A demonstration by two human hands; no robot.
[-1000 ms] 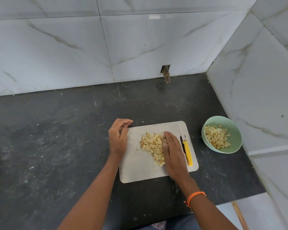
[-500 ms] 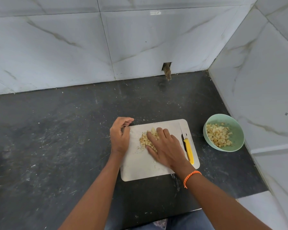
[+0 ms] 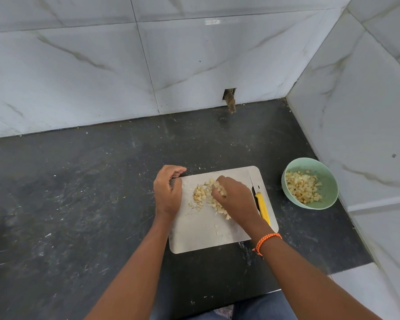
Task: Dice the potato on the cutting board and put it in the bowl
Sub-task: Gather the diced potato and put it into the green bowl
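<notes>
Landmark: the pale grey rectangular cutting board (image 3: pixel 203 236) on the dark stone counter (image 3: pixel 67 204).

1. My left hand (image 3: pixel 168 192), at the board's left edge: fingers curled round the far left corner, gripping it.
2. Loose pile of small pale yellow diced potato pieces (image 3: pixel 200 195), on the board's far half, between my two hands.
3. My right hand (image 3: pixel 237 199), over the pile's right part: fingers bunched and curled onto cubes; what lies under the palm is hidden.
4. Yellow-handled knife (image 3: pixel 262 207), flat along the board's right edge, partly covered by my wrist.
5. Orange braided wristband (image 3: pixel 267 241), at the board's near right corner.
6. Round mint-green bowl (image 3: pixel 326 179), right of the board and apart from it, holding diced potato.

No readable writing on any item.
</notes>
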